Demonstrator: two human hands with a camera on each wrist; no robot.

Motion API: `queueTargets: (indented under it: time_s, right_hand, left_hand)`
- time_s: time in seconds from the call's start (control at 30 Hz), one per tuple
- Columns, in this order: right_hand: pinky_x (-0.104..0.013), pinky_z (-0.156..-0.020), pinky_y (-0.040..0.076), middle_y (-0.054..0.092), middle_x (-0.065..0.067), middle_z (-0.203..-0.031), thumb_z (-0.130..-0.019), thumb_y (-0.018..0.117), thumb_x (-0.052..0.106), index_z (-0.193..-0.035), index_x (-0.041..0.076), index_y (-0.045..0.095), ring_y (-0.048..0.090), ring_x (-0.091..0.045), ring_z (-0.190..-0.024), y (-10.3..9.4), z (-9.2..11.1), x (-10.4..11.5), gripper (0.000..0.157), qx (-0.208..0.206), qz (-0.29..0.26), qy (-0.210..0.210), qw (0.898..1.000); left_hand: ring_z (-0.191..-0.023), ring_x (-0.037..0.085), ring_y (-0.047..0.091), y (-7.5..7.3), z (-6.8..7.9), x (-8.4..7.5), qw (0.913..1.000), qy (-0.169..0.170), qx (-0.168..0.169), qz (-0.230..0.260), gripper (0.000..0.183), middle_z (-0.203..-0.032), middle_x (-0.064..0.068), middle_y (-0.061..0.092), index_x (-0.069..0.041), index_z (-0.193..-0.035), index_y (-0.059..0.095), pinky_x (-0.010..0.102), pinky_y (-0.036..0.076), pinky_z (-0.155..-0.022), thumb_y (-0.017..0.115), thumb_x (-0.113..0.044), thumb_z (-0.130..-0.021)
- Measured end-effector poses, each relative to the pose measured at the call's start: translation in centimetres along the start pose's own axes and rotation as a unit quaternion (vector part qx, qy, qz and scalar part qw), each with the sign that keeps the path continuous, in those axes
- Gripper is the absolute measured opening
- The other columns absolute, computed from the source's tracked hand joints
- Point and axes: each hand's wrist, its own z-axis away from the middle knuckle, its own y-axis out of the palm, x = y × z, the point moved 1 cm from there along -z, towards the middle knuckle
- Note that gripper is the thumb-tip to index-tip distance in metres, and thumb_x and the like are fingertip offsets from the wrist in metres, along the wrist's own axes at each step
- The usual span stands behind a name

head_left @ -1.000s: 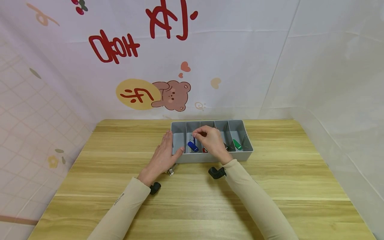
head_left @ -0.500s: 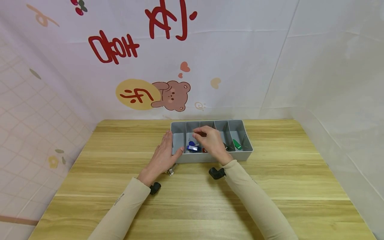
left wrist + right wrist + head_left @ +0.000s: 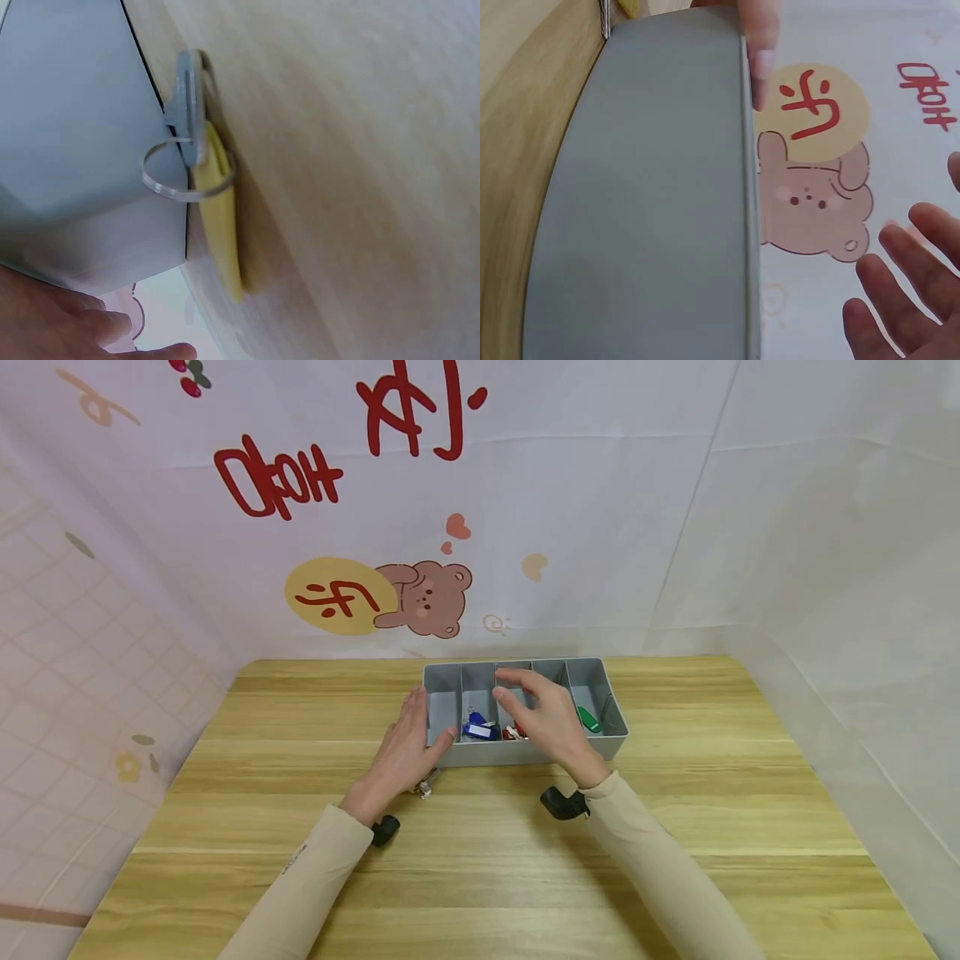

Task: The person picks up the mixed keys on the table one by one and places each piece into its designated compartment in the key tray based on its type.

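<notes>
A grey divided box stands at the back of the table. My left hand rests against its left end, fingers straight and thumb over the front rim. Above the middle compartments hovers my right hand, fingers spread and holding nothing. Blue key tags lie in the second compartment from the left, red ones in the third. A green key tag is in the rightmost compartment. In front of the box, below my left hand, a key with a ring and a yellow tag lies on the table.
The wooden table spreads in front of the box. A printed white cloth wall rises right behind it. The right hand hides most of the fourth compartment.
A blue key tag that my right hand pinched dropped into the second compartment. The right hand then spread its fingers and moved right. The left hand stayed at the box.
</notes>
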Motion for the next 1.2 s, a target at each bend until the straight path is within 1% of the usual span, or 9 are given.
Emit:
queueTargets:
  time_s: [0.07,0.2,0.27,0.4,0.63,0.83,1.03,1.2]
  right_hand:
    - [-0.052,-0.102,0.05,0.066,-0.001,-0.138,-0.103,0.066,0.036,-0.137,0.015,0.068,0.061,-0.024,-0.126,-0.5,0.4,0.1,0.04,-0.001,0.002,0.001,1.0]
    - [-0.051,-0.104,0.048,0.062,0.0,-0.144,-0.104,0.063,0.037,-0.14,0.014,0.066,0.057,-0.023,-0.133,-1.5,1.2,-0.1,0.043,-0.004,0.018,-0.012,1.0]
    - [-0.052,-0.108,0.045,0.06,0.0,-0.147,-0.104,0.062,0.038,-0.141,0.013,0.066,0.055,-0.024,-0.136,-2.1,1.7,-0.3,0.044,-0.007,0.034,-0.022,0.999]
    - [-0.056,-0.112,0.04,0.057,0.0,-0.151,-0.104,0.06,0.039,-0.142,0.013,0.065,0.052,-0.027,-0.14,-3.3,2.6,-0.8,0.046,-0.013,0.062,-0.032,0.997]
    - [-0.06,-0.113,0.037,0.051,-0.006,-0.156,-0.106,0.057,0.039,-0.145,0.008,0.061,0.047,-0.034,-0.143,-5.5,4.1,-2.5,0.05,-0.013,0.101,-0.04,0.994]
    - [-0.061,-0.113,0.037,0.045,-0.009,-0.161,-0.105,0.059,0.04,-0.148,0.006,0.057,0.042,-0.036,-0.146,-7.0,5.0,-4.4,0.054,-0.009,0.149,-0.029,0.988]
    - [-0.064,-0.114,0.033,0.038,-0.014,-0.164,-0.105,0.059,0.042,-0.152,0.002,0.05,0.036,-0.04,-0.149,-8.2,5.7,-6.2,0.062,0.007,0.192,-0.014,0.981]
    - [-0.067,-0.113,0.031,0.034,-0.02,-0.165,-0.105,0.057,0.046,-0.154,-0.001,0.046,0.032,-0.044,-0.15,-8.8,6.1,-7.6,0.068,0.027,0.219,0.003,0.975]
  left_hand:
    - [-0.157,0.04,0.012,0.0,0.0,0.0,1.0,-0.002,0.002,-0.001,0.091,-0.172,0.02,0.004,0.004,-0.164,0.007,0.072,0.026,-0.113,0.049,-0.052,-0.105]
    - [-0.157,0.04,0.011,0.0,0.1,0.0,1.0,-0.003,0.007,-0.002,0.092,-0.172,0.02,0.002,0.004,-0.164,0.006,0.072,0.025,-0.114,0.049,-0.052,-0.105]
    - [-0.157,0.04,0.012,0.0,0.1,-0.1,1.0,-0.003,0.007,0.0,0.092,-0.172,0.02,0.002,0.004,-0.164,0.006,0.072,0.025,-0.114,0.05,-0.052,-0.105]
    - [-0.157,0.04,0.012,0.0,0.1,-0.1,1.0,-0.001,0.005,-0.002,0.093,-0.172,0.02,0.002,0.004,-0.164,0.006,0.072,0.025,-0.114,0.05,-0.053,-0.105]
    - [-0.157,0.04,0.011,-0.1,0.1,-0.1,1.0,0.003,0.005,0.002,0.092,-0.172,0.02,0.002,0.005,-0.164,0.007,0.072,0.026,-0.114,0.05,-0.052,-0.105]
    - [-0.157,0.039,0.01,-0.2,0.2,-0.1,1.0,0.0,0.009,0.0,0.092,-0.172,0.019,0.001,0.004,-0.164,0.005,0.072,0.025,-0.114,0.048,-0.052,-0.105]
    - [-0.157,0.04,0.011,-0.2,0.2,-0.1,1.0,0.004,0.006,-0.003,0.092,-0.172,0.02,0.002,0.005,-0.164,0.005,0.072,0.025,-0.114,0.048,-0.053,-0.106]
    - [-0.157,0.04,0.011,-0.2,0.2,-0.2,1.0,0.006,0.007,-0.003,0.093,-0.172,0.021,0.002,0.005,-0.163,0.005,0.072,0.025,-0.114,0.049,-0.053,-0.106]
